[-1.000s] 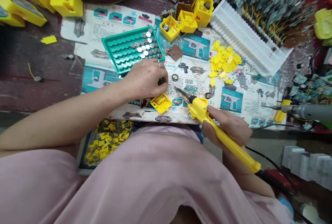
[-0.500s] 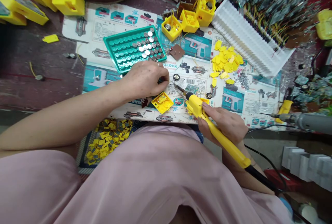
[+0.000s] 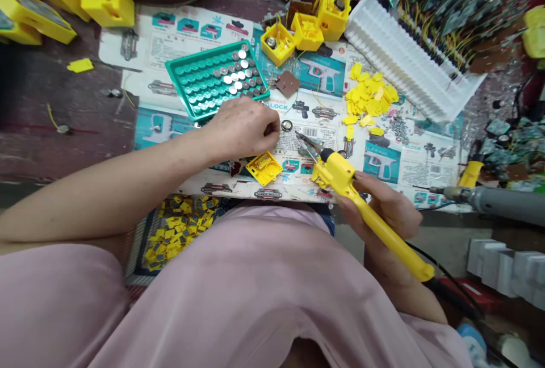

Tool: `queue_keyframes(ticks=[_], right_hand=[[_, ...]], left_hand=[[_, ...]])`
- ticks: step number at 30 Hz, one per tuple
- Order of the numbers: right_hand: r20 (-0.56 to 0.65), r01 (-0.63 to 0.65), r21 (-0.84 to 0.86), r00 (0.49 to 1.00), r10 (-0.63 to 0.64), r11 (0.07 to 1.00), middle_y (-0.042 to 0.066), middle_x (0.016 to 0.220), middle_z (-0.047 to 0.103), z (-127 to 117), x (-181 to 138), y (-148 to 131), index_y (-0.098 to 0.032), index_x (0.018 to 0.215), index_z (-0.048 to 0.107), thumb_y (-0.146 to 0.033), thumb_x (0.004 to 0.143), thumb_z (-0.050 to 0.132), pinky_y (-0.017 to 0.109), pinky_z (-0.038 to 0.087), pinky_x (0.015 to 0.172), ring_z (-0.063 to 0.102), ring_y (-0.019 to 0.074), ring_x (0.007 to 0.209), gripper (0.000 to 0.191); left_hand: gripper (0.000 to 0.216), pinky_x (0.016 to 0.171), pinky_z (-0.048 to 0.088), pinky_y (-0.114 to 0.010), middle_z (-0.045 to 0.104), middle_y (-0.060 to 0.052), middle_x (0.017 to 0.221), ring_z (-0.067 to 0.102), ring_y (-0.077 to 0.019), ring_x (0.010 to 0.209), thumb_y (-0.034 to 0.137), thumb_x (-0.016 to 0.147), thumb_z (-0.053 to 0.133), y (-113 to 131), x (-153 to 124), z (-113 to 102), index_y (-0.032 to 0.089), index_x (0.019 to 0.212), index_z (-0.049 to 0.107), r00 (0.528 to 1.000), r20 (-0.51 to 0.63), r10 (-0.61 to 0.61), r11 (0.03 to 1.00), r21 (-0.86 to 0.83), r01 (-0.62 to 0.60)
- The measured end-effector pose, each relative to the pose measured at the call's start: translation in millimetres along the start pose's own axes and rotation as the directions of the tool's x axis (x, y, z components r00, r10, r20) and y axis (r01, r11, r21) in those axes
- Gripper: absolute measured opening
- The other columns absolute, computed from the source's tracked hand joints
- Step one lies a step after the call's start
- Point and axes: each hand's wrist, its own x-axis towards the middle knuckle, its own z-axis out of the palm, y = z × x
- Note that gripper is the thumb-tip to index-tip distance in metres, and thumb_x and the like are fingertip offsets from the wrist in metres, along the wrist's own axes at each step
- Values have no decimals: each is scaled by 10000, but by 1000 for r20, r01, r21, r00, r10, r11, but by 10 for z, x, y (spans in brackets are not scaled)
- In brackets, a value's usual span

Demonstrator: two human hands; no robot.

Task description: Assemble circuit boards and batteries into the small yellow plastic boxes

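Note:
My right hand grips a yellow soldering iron by its handle, thumb and fingers around it. The iron's metal tip points up and left over the printed cardboard. Close to the front edge of the green tray, my left hand is closed with thumb and fingertips together; what they pinch, if anything, is hidden. Just right of those fingertips lies a small round metal-rimmed part. Below the left hand sits an open yellow plastic case with a wire inside.
The green tray holds several silver discs. Yellow small pieces lie heaped beside a white ridged rack of wired circuit boards. A grey electric screwdriver juts in at the right. Yellow boxes stand at the upper left.
My right hand has drawn the soldering iron right and slightly down, so its tip is farther from the round part. My left hand stays nearly in place.

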Motion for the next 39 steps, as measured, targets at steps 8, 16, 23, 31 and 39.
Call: queue_keyframes(ticks=[8,16,23,31,39], right_hand=[[-46,-6,114,999,11,993,-35,845,762,85,-33,13,-236,1009,654,-161,750,812,243,627,662,738,146,708,312],[25,124,-65,992,-123,990,-16,744,748,120,35,25,-207,872,639,-265,813,781,191,535,568,713,119,636,164],[69,133,-92,989,-127,987,-25,768,762,134,72,4,-226,907,628,-283,855,732,186,519,540,705,107,610,130],[105,257,-152,964,-243,954,-28,720,748,129,154,17,-224,877,618,-296,894,693,172,513,566,702,95,612,105],[232,411,-122,897,-377,903,5,741,751,53,288,-21,-199,897,629,-261,919,663,190,565,625,709,104,649,74]], left_hand=[[310,776,488,-292,739,-45,897,682,-200,849,294,821,490,18,42,99,182,939,754,996,-86,27,996,-82,-34],[315,777,478,-306,733,-52,1001,676,-221,938,321,836,484,6,35,130,187,933,753,994,-106,1,994,-106,-12],[316,789,473,-311,735,-48,1018,670,-232,972,324,838,489,18,51,113,198,953,755,996,-92,-14,995,-105,5],[320,825,478,-320,730,-43,1045,667,-247,1017,331,848,496,36,62,121,206,981,759,997,-71,-35,995,-96,28],[323,782,469,-303,732,-49,1024,669,-234,988,303,843,481,54,57,110,201,979,756,995,-92,-27,996,-91,18]])
